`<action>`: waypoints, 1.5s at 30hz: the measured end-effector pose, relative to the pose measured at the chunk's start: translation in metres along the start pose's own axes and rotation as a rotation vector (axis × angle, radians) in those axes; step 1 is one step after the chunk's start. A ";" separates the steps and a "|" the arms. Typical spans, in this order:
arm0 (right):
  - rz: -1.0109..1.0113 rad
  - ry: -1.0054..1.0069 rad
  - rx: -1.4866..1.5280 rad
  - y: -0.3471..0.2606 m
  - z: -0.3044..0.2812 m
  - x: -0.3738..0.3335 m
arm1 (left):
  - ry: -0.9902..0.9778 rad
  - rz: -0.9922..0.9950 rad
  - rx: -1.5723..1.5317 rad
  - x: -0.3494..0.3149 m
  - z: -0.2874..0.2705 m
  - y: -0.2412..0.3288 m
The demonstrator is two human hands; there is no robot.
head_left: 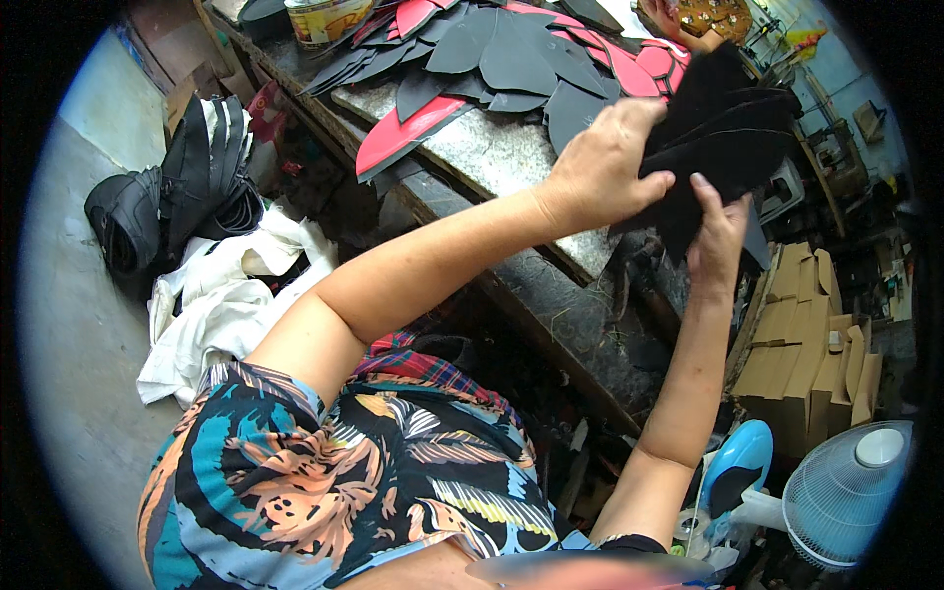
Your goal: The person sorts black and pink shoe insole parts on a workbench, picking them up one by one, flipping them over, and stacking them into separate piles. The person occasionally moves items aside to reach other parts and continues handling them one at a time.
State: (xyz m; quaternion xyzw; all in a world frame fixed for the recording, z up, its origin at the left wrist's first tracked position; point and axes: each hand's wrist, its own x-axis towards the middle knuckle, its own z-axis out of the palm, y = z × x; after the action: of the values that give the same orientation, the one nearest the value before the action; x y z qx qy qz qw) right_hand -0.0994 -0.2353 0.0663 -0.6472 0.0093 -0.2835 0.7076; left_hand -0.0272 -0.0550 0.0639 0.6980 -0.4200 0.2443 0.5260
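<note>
On your left, you have a crumpled heap of white cloth point(221, 295) just beside a thick, rolled black bundle point(123, 221) and a folded black-and-white bundle point(211, 143). Farther ahead on that side sits a round tub with a yellow and white printed wall point(324, 22). To your right, flattened tan cardboard boxes point(787, 344) lean together. Nearer you, below them, is an electric fan with a round white wire guard point(846, 501), near a bright blue, rounded panel with a dark patch point(739, 457).

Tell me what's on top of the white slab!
Black pieces and red pieces are heaped on the white slab. Its surface under them is covered and can't be seen.
</note>
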 end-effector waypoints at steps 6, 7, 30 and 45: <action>-0.119 -0.082 -0.275 0.012 0.013 -0.009 | -0.120 -0.142 -0.318 -0.002 0.023 -0.001; -0.118 -0.096 -0.257 0.020 0.014 -0.009 | -0.104 -0.124 -0.300 -0.003 0.024 -0.003; 0.064 -0.240 -0.760 0.041 -0.014 0.046 | 0.210 -0.762 -0.956 -0.027 -0.045 -0.056; 0.189 -0.339 -1.180 0.096 -0.030 0.137 | 0.139 -0.686 -0.630 -0.032 -0.032 -0.067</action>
State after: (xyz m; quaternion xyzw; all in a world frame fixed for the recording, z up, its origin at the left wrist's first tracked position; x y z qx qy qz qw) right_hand 0.0417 -0.3189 0.0211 -0.9617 0.1091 -0.0600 0.2443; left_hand 0.0159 -0.0085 0.0136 0.5847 -0.1827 -0.0367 0.7895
